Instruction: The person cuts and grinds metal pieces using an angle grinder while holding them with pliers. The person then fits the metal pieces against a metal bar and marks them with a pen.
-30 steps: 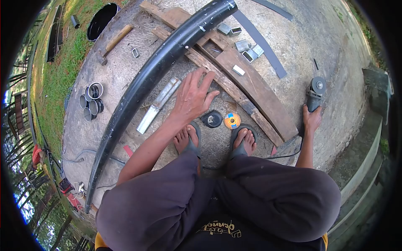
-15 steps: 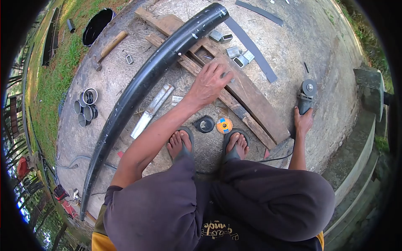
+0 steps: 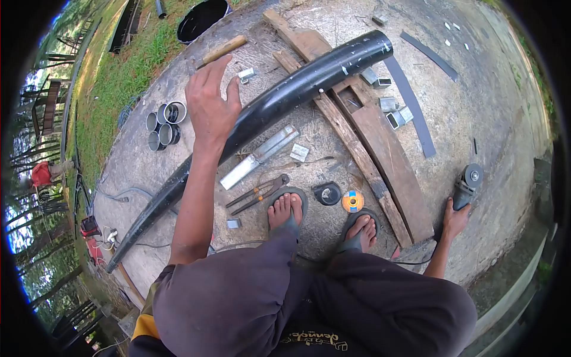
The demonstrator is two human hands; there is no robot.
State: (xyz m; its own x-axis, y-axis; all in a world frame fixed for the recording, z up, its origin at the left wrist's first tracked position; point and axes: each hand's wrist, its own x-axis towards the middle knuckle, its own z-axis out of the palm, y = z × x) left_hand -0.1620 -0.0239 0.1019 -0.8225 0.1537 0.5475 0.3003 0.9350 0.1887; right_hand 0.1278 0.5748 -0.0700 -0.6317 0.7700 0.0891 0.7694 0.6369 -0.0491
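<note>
My left hand [image 3: 211, 101] is open above the concrete, fingers stretched and thumb apart. Just beyond its fingertips lies a hammer [image 3: 223, 49], whose head is hidden behind the hand. To the right of the fingers sits a short piece of square metal tube [image 3: 246, 74]. Beneath the wrist runs a long black curved pipe [image 3: 285, 95], resting partly across wooden boards [image 3: 389, 149]. Off to the right, my right hand [image 3: 457, 219] grips an angle grinder [image 3: 467, 185] by its body, with the disc end pointing away from me.
Several short pipe rings [image 3: 165, 124] stand at the left. Around my feet are pincers [image 3: 259, 193], a black tape measure [image 3: 327, 193] and an orange disc [image 3: 353, 201]. Cut square tubes [image 3: 392, 110] and a grey strip [image 3: 413, 107] lie behind the boards. A cord trails behind the grinder.
My left hand has left the wooden boards and moved left across the black pipe towards the hammer, its fingers now spread. The view has shifted left. My right hand still holds the grinder.
</note>
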